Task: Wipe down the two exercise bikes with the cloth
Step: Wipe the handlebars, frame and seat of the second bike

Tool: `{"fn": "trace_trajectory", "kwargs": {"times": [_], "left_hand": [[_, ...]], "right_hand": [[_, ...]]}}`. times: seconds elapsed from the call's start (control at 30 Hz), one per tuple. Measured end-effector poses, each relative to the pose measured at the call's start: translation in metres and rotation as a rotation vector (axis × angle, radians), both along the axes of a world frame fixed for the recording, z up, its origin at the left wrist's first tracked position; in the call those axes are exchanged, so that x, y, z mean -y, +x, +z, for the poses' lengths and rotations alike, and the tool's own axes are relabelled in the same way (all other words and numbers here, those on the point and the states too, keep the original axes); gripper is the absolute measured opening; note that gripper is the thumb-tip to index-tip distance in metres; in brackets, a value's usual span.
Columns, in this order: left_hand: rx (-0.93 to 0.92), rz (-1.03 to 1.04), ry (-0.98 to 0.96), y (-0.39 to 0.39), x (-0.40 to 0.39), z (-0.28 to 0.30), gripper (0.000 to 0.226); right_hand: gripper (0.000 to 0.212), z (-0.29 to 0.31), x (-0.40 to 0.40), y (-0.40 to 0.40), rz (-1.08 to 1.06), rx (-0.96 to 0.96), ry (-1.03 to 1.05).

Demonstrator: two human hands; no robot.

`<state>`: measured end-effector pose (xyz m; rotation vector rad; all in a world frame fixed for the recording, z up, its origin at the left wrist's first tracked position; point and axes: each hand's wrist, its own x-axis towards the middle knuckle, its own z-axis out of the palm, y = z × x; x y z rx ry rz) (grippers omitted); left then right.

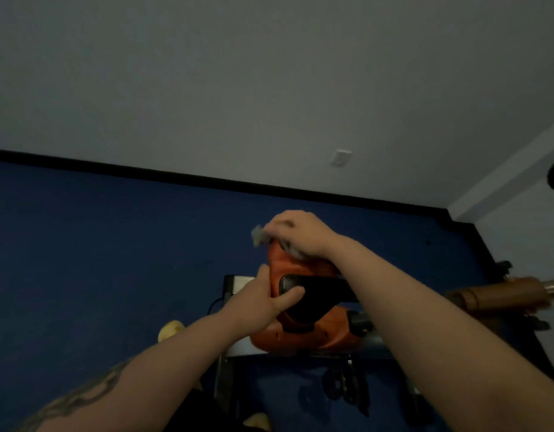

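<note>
Head view, bike: I see the orange-and-black plastic exercise bike housing [303, 307] just below frame centre, at about 6 o'clock, standing on a grey metal base frame [229, 363].
Head view, right hand: my right hand [296, 233] sits at the 12 o'clock end of the housing, fingers curled round a crumpled pale grey cloth [259, 236] and pressing it onto the orange top edge.
Head view, left hand: my left hand [266, 296] grips the housing's 9 o'clock side, thumb lying across the black panel.
Head view, surroundings: dark blue carpeted floor [98, 260] meets a grey wall [238, 88] with a white socket [340, 158] at 1 o'clock; a brown padded handlebar grip [500, 296] lies at 3 o'clock.
Head view, containers: I can make out none.
</note>
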<state>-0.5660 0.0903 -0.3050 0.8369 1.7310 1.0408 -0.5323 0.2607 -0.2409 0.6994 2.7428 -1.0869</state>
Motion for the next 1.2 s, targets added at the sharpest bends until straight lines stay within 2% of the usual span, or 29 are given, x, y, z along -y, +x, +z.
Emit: {"fn": "trace_trajectory", "kwargs": {"times": [0.03, 0.07, 0.13, 0.17, 0.23, 0.3, 0.4, 0.43, 0.47, 0.53, 0.6, 0.67, 0.77, 0.87, 0.93, 1.03, 1.1, 1.2], "left_hand": [[0.008, 0.003, -0.004, 0.000, 0.001, 0.001, 0.073], [0.008, 0.005, -0.003, 0.001, 0.002, 0.002, 0.073], [-0.006, 0.009, 0.007, 0.003, 0.003, 0.003, 0.072], [-0.014, 0.014, 0.011, 0.004, 0.003, 0.003, 0.071], [-0.011, 0.015, 0.012, 0.003, 0.003, 0.003, 0.072], [0.014, -0.006, 0.003, 0.000, 0.002, 0.004, 0.073], [-0.031, -0.043, -0.019, -0.002, 0.002, 0.007, 0.070], [-0.055, -0.047, -0.027, -0.002, 0.002, 0.008, 0.069], [-0.079, -0.045, -0.034, -0.002, 0.003, 0.010, 0.069], [-0.122, -0.034, -0.046, 0.000, 0.003, 0.013, 0.068], [-0.153, -0.032, -0.067, 0.001, 0.003, 0.015, 0.069], [-0.189, -0.051, -0.110, 0.000, 0.004, 0.017, 0.074], [-0.303, -0.105, -0.145, -0.009, 0.001, 0.023, 0.084], [-0.303, -0.063, -0.065, -0.024, -0.015, 0.032, 0.091], [-0.390, -0.026, 0.003, -0.037, -0.035, 0.038, 0.073], [-0.536, -0.105, 0.108, -0.048, -0.068, 0.046, 0.038], [-0.594, -0.274, 0.161, -0.052, -0.087, 0.050, 0.030], [-0.716, -0.586, 0.175, -0.052, -0.106, 0.049, 0.030]], "right_hand": [[0.035, -0.002, -0.007, 0.001, -0.174, -0.013, -0.098], [0.032, -0.004, -0.007, 0.003, -0.283, 0.007, -0.105], [0.034, -0.013, 0.007, 0.012, -0.229, 0.090, 0.269], [0.041, -0.020, 0.018, 0.021, -0.216, 0.052, 0.433], [0.052, -0.026, 0.030, 0.044, -0.255, -0.014, 0.538], [0.051, -0.025, 0.015, 0.068, -0.335, 0.070, 0.472], [0.045, -0.016, -0.016, 0.085, -0.546, 0.386, 0.308], [0.038, -0.013, -0.020, 0.081, -0.575, 0.430, 0.266], [0.032, -0.011, -0.016, 0.074, -0.597, 0.422, 0.251], [0.033, -0.014, 0.005, 0.057, -0.626, 0.334, 0.348], [0.041, -0.021, 0.034, 0.045, -0.668, 0.141, 0.453], [0.050, -0.027, 0.059, 0.049, -0.582, -0.042, 0.524], [0.049, -0.031, 0.046, 0.083, -0.466, -0.095, 0.514], [0.034, -0.028, 0.017, 0.114, -0.592, 0.006, 0.581], [0.032, -0.028, 0.021, 0.112, -0.705, 0.016, 0.597], [0.033, -0.034, 0.055, 0.093, -0.849, -0.079, 0.610], [0.038, -0.037, 0.073, 0.091, -0.832, -0.135, 0.615], [0.028, -0.036, 0.048, 0.112, -0.827, -0.089, 0.647]]}}
